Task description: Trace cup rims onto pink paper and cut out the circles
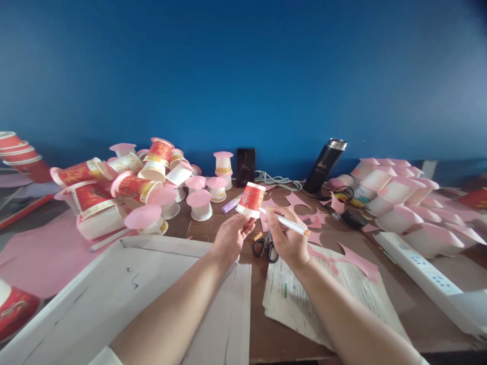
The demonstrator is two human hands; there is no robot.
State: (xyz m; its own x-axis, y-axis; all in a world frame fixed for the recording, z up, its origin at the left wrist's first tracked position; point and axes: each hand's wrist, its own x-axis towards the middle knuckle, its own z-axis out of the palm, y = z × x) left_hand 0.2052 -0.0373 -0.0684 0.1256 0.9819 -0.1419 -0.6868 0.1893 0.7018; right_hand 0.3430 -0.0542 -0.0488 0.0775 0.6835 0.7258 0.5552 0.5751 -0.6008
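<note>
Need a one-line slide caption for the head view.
Left hand holds a red paper cup while right hand puts a white pen to it, above scissors.

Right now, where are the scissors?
In the head view, the scissors lie on the brown table just below and between the left hand and right hand, beside the stack of printed papers.
</note>
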